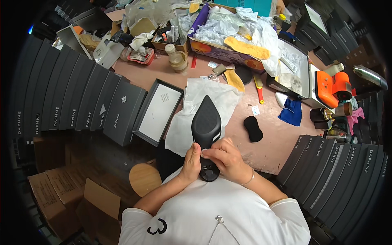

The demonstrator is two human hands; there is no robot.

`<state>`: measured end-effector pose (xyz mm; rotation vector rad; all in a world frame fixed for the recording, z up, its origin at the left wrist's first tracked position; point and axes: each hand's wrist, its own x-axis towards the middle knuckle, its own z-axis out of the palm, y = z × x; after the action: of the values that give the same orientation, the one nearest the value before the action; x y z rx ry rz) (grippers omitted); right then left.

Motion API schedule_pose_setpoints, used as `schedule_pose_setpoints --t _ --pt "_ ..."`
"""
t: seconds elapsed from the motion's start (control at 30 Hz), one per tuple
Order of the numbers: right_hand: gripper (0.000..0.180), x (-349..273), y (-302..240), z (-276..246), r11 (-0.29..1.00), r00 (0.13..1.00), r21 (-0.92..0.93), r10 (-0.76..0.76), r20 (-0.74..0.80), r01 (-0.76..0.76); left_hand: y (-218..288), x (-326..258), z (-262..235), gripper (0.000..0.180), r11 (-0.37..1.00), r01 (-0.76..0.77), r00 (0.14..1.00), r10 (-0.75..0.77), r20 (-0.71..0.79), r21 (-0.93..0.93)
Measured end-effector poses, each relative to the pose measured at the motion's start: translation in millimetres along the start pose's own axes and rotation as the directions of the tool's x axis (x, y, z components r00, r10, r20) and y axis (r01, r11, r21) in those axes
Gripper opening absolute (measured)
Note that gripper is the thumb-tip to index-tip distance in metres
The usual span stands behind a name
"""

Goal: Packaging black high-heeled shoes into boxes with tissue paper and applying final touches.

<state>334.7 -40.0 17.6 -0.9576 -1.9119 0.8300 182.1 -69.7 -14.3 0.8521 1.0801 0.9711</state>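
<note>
A black pointed-toe high-heeled shoe [206,118] is held in front of my chest, its sole turned up and its toe pointing away from me. My left hand [190,164] is closed around the shoe's left side near the arch, thumb along the edge. Over the narrow middle of the sole, the fingers of my right hand [227,157] are pinched together. A small whitish bit shows at those fingertips, too small to name. Beneath the toe, white tissue paper [183,126] lies spread on the table.
An open grey shoebox [157,110] stands left of the paper, beside rows of dark boxes [69,90]. Right lie a black oval pad [253,128], a blue cloth [290,112] and a yellow-red brush [259,87]. A paper-filled carton [224,53] stands behind; more boxes [339,179] stand right.
</note>
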Motion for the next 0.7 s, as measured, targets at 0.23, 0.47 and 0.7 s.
schedule_pose_setpoints --t 0.23,0.47,0.7 --pt "0.018 -25 -1 -1 0.999 0.995 0.022 -0.026 0.099 0.024 15 -6 3 0.061 0.978 0.054 0.996 -0.066 -0.056 -0.201" --pt "0.011 3 0 6 0.997 0.998 -0.072 -0.038 0.047 0.041 -1 -8 -5 0.062 0.955 0.132 0.989 -0.144 -0.029 -0.264" --pt "0.012 27 21 8 0.99 0.994 -0.122 -0.075 -0.076 0.066 4 3 -2 0.062 0.966 0.136 0.988 -0.148 -0.035 -0.219"
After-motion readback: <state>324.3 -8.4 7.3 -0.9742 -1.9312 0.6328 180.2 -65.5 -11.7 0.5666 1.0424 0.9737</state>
